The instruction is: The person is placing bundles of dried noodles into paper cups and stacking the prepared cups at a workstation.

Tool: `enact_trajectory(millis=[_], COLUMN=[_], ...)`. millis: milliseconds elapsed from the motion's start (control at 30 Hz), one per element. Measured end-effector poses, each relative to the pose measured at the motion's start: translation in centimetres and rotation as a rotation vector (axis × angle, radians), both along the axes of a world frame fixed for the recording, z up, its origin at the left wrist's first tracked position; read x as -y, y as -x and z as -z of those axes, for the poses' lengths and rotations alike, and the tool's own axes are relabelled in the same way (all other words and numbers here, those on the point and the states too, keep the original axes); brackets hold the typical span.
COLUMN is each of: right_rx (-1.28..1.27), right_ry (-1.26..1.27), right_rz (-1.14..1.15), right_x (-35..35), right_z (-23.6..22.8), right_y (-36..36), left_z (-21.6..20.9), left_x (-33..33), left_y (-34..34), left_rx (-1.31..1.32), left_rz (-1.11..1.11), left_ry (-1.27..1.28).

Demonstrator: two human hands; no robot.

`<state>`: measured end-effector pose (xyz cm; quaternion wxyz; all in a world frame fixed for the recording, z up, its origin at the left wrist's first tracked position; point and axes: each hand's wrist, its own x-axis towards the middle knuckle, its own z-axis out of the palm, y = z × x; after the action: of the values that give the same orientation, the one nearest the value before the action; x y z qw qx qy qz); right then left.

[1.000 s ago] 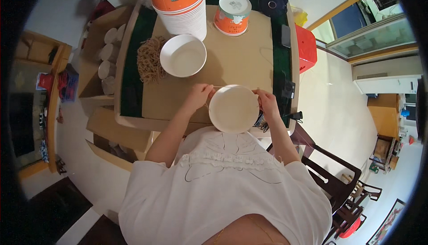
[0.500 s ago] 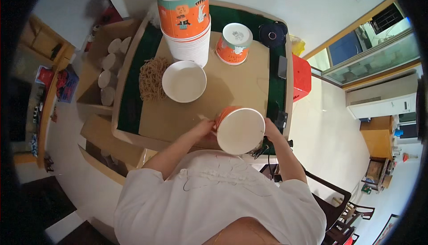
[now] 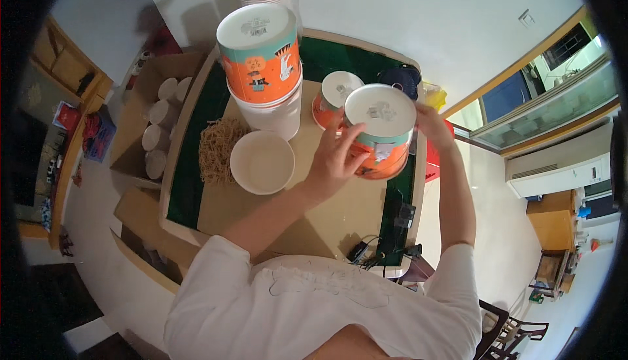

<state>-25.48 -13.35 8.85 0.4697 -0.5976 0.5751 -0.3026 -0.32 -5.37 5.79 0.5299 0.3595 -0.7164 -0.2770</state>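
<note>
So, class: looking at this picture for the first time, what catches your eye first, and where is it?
The orange paper bowl, upside down, held by the left hand and right hand at mid-table. Behind it, at the far left, a tall stack of orange bowls towers over an open white bowl.

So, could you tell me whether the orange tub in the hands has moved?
Yes: the orange tub went from the near table edge toward the far side.

Tall stack of orange-printed tubs, bottoms up, at the table's far edge. White bowl near the table's centre; heap of tan strands just beside it, toward the left edge. Cardboard box of white cups beyond the left edge.
</note>
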Motion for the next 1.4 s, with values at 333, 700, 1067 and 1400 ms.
enact_trajectory(millis=[333,700,1067,1400], right_rx=[0.273,0.077,-0.005,-0.12], right_ry=[0.073,-0.212,0.34,0.573], right_rz=[-0.183,-0.482,0.062,0.138], right_x=[16.2,24.8,23.9,5.0], right_z=[2.1,8.4,11.2,11.1], right_y=[-5.0,-9.5,-1.5,-6.6], left_z=[0.2,3.7,6.1,7.2], left_x=[5.3,7.3,1.8,-4.3], left_y=[2.3,3.0,-0.8,-12.8], left_rx=[0.364,0.403,0.331,0.416], left_rz=[-0.236,-0.171,-0.003,-0.497], left_ry=[-0.008,-0.195,-0.266,-0.295])
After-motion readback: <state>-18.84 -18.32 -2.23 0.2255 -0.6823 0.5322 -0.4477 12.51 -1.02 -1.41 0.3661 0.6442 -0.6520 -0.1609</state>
